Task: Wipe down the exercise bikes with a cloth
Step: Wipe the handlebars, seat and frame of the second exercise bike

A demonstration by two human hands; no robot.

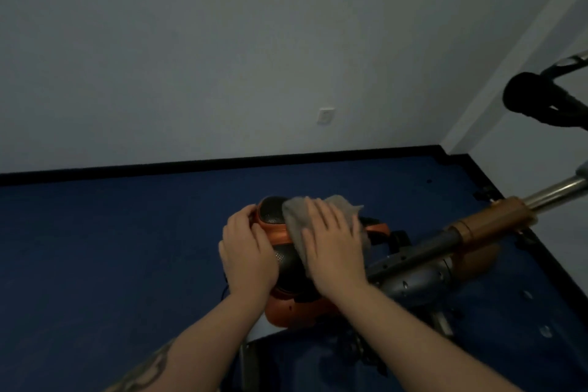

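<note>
An exercise bike with a black and orange saddle [276, 219] stands on the blue floor below me. A grey cloth [294, 216] lies over the right half of the saddle. My right hand [334, 242] lies flat on the cloth with straight fingers and presses it onto the saddle. My left hand [246, 248] grips the saddle's left edge with curled fingers. The bike's grey and orange frame tube [471, 229] runs off to the right, up to a chrome post [556, 189].
A black handlebar grip [531, 99] juts in at the right edge. Blue carpet [111, 248] covers the floor up to a black skirting board. A grey wall with a white socket [326, 115] stands behind. The bike's base and feet [445, 323] lie lower right.
</note>
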